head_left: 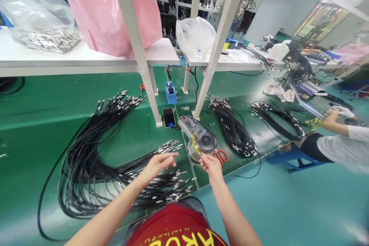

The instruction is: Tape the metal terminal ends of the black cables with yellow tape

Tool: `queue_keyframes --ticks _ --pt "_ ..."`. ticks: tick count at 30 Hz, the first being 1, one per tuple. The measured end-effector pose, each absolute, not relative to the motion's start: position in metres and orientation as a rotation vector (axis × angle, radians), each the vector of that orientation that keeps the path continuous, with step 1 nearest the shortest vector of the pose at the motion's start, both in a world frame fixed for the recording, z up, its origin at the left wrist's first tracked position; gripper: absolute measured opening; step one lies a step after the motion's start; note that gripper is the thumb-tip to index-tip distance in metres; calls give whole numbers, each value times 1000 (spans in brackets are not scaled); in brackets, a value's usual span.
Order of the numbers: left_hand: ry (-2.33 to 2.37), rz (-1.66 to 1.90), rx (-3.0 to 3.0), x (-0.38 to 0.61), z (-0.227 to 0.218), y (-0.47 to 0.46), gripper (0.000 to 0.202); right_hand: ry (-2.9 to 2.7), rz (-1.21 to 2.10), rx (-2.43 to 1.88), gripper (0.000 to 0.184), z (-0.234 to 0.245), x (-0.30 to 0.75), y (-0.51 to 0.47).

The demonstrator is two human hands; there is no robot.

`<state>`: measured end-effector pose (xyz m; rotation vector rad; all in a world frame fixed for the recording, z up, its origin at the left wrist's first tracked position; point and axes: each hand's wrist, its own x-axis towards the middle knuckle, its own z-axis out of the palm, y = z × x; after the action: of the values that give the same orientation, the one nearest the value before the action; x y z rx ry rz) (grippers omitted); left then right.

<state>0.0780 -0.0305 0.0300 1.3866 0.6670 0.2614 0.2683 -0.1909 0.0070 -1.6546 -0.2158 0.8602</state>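
My left hand (157, 165) hovers over a fan of black cables with silver metal ends (161, 178) on the green bench, fingers pinched round one cable end. My right hand (211, 163) is closed in a pinch right beside a tape dispenser (200, 140), holding something small I cannot make out, perhaps a strip of yellow tape. The two hands are about a hand's width apart. Orange-handled scissors (221, 155) lie just right of my right hand.
A large looped bundle of black cables (86, 161) covers the bench at left. A phone (168, 117) and blue box (171, 92) sit by the white shelf legs. More cable bundles (236, 130) lie at right, where another person (337, 138) works. Bags rest on the shelf.
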Motion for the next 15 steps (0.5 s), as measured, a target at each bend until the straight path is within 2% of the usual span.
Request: queue_keyframes --ticks 4,10,15 --pt "711 285 1371 70 23 -32 47 -501 885 -1630 36 23 234 -200" --pt "658 317 1226 43 9 -32 50 -947 757 -1679 21 53 188 -168" --pt "645 439 1353 33 18 -29 38 -1178 571 -1724 14 65 174 -146"
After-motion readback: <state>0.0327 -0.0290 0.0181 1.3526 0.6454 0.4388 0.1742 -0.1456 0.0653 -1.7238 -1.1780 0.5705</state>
